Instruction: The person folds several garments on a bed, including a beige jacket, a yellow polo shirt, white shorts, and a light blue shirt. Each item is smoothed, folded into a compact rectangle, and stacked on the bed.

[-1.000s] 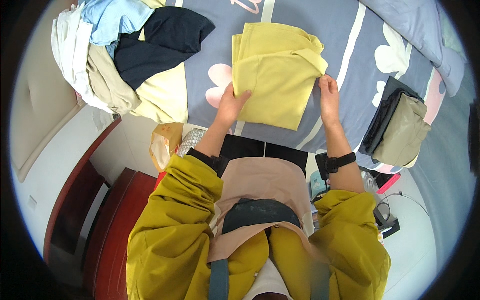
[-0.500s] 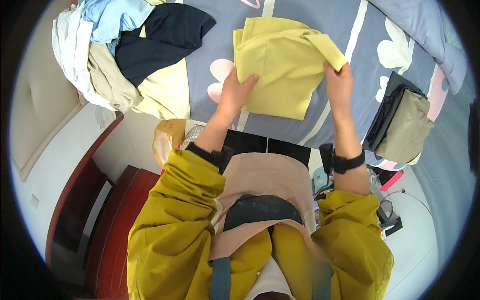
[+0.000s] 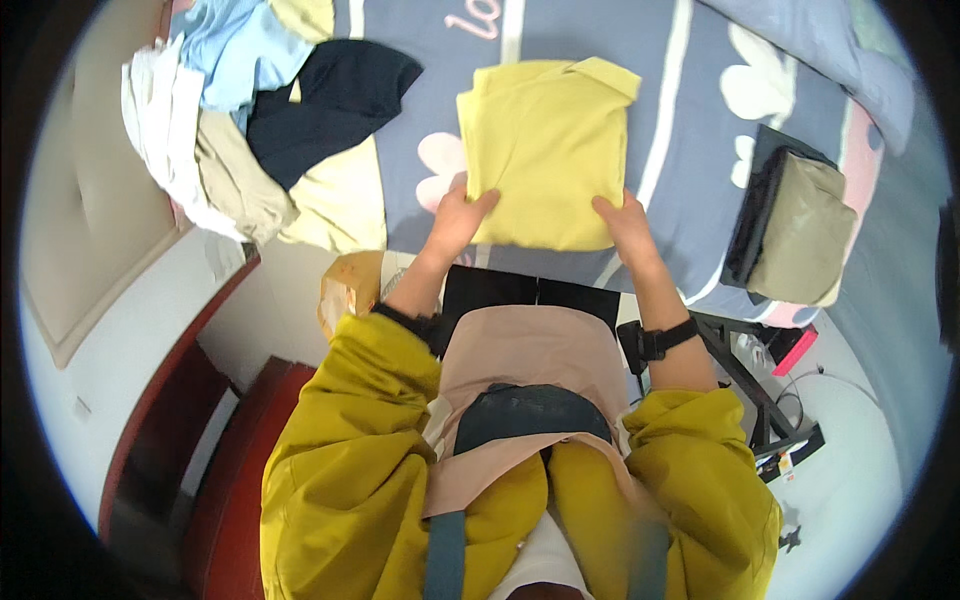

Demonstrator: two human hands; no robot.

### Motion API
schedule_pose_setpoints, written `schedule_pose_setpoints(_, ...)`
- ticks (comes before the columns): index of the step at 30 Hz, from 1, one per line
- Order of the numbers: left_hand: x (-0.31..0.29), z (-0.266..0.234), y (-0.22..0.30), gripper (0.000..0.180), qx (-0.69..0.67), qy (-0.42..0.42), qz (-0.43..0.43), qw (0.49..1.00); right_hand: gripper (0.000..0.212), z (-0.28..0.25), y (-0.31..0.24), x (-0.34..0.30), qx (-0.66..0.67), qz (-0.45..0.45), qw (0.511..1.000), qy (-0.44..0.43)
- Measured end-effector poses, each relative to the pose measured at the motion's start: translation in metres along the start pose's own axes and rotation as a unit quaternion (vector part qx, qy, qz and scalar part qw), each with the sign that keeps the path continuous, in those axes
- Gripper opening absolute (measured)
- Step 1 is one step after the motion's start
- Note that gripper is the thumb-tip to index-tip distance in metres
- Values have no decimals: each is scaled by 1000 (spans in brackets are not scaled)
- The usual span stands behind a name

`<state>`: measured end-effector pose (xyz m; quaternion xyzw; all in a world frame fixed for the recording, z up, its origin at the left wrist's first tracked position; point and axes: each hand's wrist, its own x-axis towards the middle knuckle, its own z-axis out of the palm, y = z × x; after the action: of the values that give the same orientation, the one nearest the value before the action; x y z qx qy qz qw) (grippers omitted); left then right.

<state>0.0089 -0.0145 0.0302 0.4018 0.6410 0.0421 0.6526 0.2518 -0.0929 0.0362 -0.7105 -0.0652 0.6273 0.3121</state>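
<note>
A yellow garment [image 3: 548, 155], folded into a rough rectangle, lies on the patterned grey-blue bedsheet [image 3: 420, 110] in front of me. My left hand [image 3: 463, 218] grips its near left edge, thumb on top and fingers tucked beneath. At the near right corner my right hand [image 3: 626, 222] pinches the cloth the same way. The far edge of the garment is uneven, with a small flap turned over at the far right. I cannot tell from its folded shape what kind of garment it is.
At the left is a loose heap with a black garment [image 3: 335, 105], a white one [image 3: 165, 130], a light blue one [image 3: 235, 50] and a beige one [image 3: 240, 175]. Folded clothes [image 3: 800, 230] are stacked at the right. A dark red wooden piece [image 3: 245, 470] stands lower left.
My right hand has come down from the garment's upper right to its near right corner. The raised right part of the cloth now lies folded in, and the garment is flatter and squarer.
</note>
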Motion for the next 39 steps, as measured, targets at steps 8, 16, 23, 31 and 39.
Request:
schedule_pose_setpoints(8, -82, 44, 89, 33, -86, -147, -110, 979, 33, -82, -67, -103, -35, -62, 997, -17)
schedule_pose_setpoints(16, -123, 152, 185, 30, 13, -174, 130, 976, 31, -203, -108, -182, -8, -140, 984, 107)
schedule_pose_setpoints(23, -184, 287, 239, 45, 134, -210, 224, 942, 35, -349, -105, -249, 0, -236, 946, 221)
schedule_pose_setpoints(31, -162, 336, 182, 55, 293, -255, 123, 913, 59, -443, 0, -161, -418, -104, 798, 422)
schedule_pose_setpoints(39, -118, 242, 144, 41, 406, -157, 84, 896, 65, -327, 4, -93, -494, -186, 790, 311)
